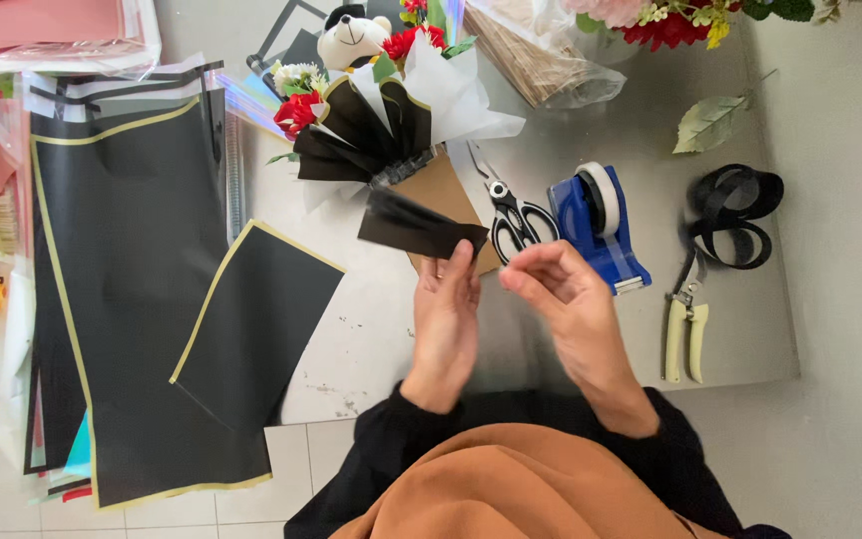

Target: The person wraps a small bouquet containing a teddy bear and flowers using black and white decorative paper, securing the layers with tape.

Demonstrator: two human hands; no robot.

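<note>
My left hand [448, 314] pinches the end of a strip of black wrapping paper [413, 226] that reaches up and left to the bouquet. The bouquet [383, 110] lies on the grey table [371, 329], wrapped in black and white paper, with red flowers and a small toy bear at its top. Close to the right of the left hand is my right hand [563, 294], fingers curled together near the strip's end. I cannot tell whether the right fingers hold anything.
Black-handled scissors [513, 215] and a blue tape dispenser [599, 222] lie just beyond my hands. Pale-handled pruning shears [685, 329] and a coil of black ribbon [735, 215] sit at the right. Gold-edged black wrapping sheets [132, 260] cover the left side.
</note>
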